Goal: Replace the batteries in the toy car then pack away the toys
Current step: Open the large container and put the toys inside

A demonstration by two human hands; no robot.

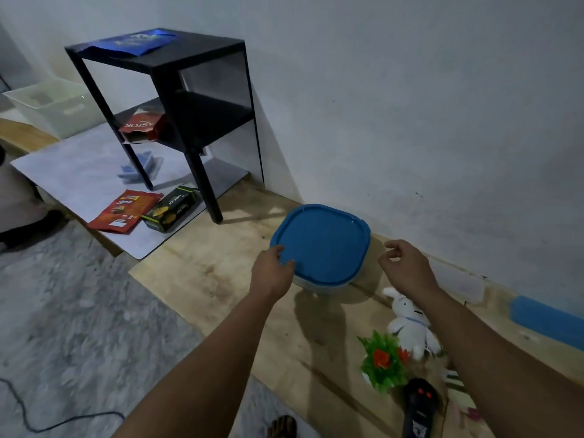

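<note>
A clear tub with a blue lid [322,243] stands on the wooden floor board by the wall. My left hand [273,268] grips the lid's near-left edge, fingers curled over the rim. My right hand [407,267] hovers just right of the tub, fingers loosely bent, holding nothing. Closer to me lie a white plush rabbit [410,324], a green plastic plant with red flowers [384,361] and a black remote control [418,409] with red buttons. No toy car is visible.
A black two-shelf side table [177,99] stands to the left by the wall, with snack packets [126,210] on the mat at its foot. A white bin [50,105] sits far left. A blue foam strip [546,320] lies at right. A cable [47,422] crosses the grey floor.
</note>
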